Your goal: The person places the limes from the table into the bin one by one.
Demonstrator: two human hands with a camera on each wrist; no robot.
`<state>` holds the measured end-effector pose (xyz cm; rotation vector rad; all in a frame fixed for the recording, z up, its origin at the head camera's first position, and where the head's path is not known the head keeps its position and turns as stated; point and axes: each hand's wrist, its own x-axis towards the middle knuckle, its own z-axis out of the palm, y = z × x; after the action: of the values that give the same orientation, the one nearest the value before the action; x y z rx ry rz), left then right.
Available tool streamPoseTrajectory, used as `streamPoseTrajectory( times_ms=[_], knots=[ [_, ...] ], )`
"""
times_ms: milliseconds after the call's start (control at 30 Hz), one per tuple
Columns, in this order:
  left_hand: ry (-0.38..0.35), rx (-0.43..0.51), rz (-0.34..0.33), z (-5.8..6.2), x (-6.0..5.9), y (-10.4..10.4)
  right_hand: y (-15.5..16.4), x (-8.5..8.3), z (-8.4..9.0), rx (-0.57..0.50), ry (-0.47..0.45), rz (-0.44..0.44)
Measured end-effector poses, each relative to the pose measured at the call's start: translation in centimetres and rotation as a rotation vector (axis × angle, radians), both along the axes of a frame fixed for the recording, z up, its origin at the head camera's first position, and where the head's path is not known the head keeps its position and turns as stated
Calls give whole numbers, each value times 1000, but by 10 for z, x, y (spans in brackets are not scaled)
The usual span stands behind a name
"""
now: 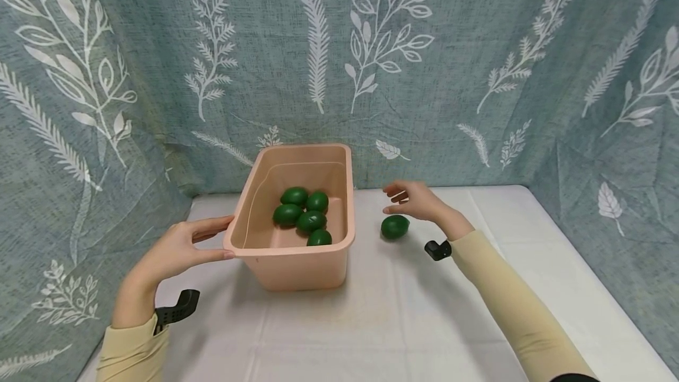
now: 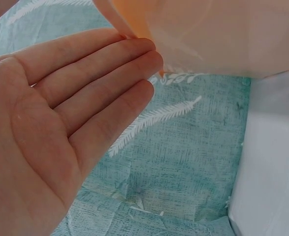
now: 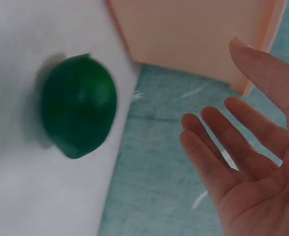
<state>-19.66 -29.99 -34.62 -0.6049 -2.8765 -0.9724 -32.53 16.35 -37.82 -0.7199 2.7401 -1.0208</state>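
A pink plastic bin [image 1: 297, 267] stands on the table with several green limes [image 1: 310, 222] on its floor. My left hand [image 1: 183, 246] is at the bin's left front corner, fingertips and thumb tip touching the rim. In the left wrist view, that hand's fingers [image 2: 105, 73] lie nearly straight against the bin's edge. Right of the bin, a single lime [image 1: 395, 227] lies on the table. Just above and behind it hovers my right hand [image 1: 416, 199], holding nothing. The right wrist view shows its fingers relaxed and spread, apart from the lime [image 3: 79, 105].
A white cloth [image 1: 329, 335] covers the table. Behind and at both sides hangs a blue-green curtain [image 1: 297, 75] with white leaf prints. The bin's walls rise between the limes inside and the one outside.
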Motion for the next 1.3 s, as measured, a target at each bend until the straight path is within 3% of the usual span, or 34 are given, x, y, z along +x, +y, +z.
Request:
streamPoseTrajectory(
  times_ms=[633, 800, 933, 1167, 1300],
  knots=[
    [-17, -1, 6, 1, 0, 0, 29, -10, -54, -19, -71, -116],
    [-20, -4, 11, 1, 1, 0, 30, -13, -66, -42, -104, -85],
    [-22, -7, 12, 1, 1, 0, 27, -13, -72, -27, -99, -48],
    [-14, 2, 11, 0, 1, -1, 18, -12, -78, 27, -164, -85],
    [-18, 6, 12, -1, 1, -1, 16, -9, -79, 25, -132, -80]
  ],
)
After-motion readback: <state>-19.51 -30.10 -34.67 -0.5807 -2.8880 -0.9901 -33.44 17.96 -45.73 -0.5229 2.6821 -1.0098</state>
